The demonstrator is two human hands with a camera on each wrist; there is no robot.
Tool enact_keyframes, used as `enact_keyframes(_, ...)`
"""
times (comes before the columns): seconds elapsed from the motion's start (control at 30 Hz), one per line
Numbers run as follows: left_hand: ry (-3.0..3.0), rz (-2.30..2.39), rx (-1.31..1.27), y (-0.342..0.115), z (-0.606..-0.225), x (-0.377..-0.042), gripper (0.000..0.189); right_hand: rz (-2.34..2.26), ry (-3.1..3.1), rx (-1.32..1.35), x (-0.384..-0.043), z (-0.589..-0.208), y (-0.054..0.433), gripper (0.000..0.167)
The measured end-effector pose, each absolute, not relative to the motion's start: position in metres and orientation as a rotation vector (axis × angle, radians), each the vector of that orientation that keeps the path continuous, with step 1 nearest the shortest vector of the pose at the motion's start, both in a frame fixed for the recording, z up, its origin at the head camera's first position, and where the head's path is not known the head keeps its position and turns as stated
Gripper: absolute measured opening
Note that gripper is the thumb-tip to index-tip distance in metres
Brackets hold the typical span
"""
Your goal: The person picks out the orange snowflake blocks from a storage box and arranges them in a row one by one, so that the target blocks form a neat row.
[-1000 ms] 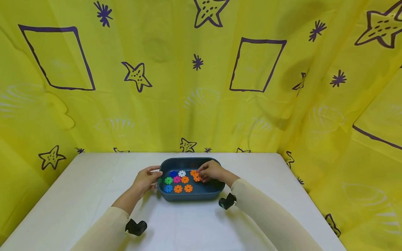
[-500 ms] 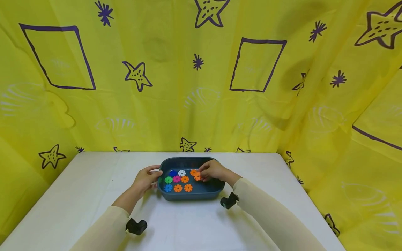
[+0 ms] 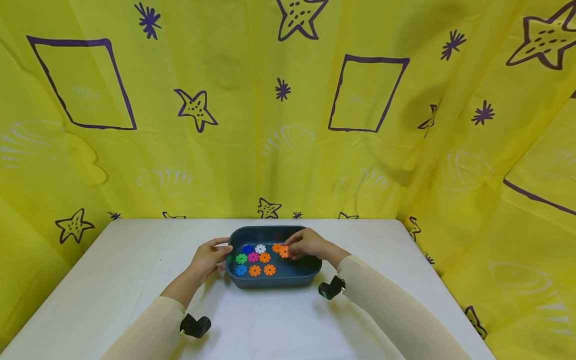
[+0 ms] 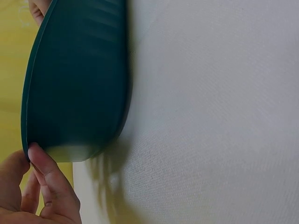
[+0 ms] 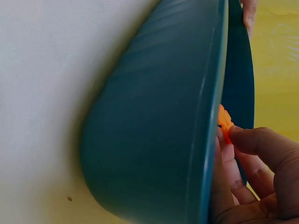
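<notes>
A dark teal plastic tub [image 3: 279, 283] stands on the white table. My left hand [image 3: 208, 257] pinches its left rim; thumb and fingers [image 4: 51, 175] meet over the edge in the left wrist view. Over the tub's right part, my right hand [image 3: 310, 243] pinches an orange snowflake building disc [image 3: 285, 252] between thumb and fingertips. The held disc [image 5: 225, 122] is seen nearly edge-on in the right wrist view. Another orange disc [image 3: 276, 247] lies just left of it, partly overlapped in view. Whether the two touch is unclear.
Flat in the tub's left half lie a dark blue disc [image 3: 248, 249], a white disc [image 3: 260, 248], a green disc [image 3: 241, 258], a pink disc [image 3: 253, 257], a light blue disc [image 3: 241, 270] and several orange discs [image 3: 254, 270]. A yellow patterned curtain [image 3: 243, 150] surrounds the table [image 3: 270, 325].
My right hand has shifted slightly right and up, and the orange disc in its fingers moved a little with it. The left hand and the tub look unmoved.
</notes>
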State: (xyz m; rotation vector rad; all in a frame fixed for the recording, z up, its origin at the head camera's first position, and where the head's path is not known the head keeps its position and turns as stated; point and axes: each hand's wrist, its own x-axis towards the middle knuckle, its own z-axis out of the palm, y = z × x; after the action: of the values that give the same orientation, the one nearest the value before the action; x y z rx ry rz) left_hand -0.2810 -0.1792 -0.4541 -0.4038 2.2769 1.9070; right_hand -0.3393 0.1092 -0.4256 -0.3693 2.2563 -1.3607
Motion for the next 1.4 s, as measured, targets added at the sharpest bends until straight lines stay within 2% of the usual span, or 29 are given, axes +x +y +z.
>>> enact_keyframes(1.4,2.261,1.907,-0.392,-0.181,-0.455,-0.281,0.046,-1.426,2.274,-0.354,-0.351,-0.414,0.136,0.028)
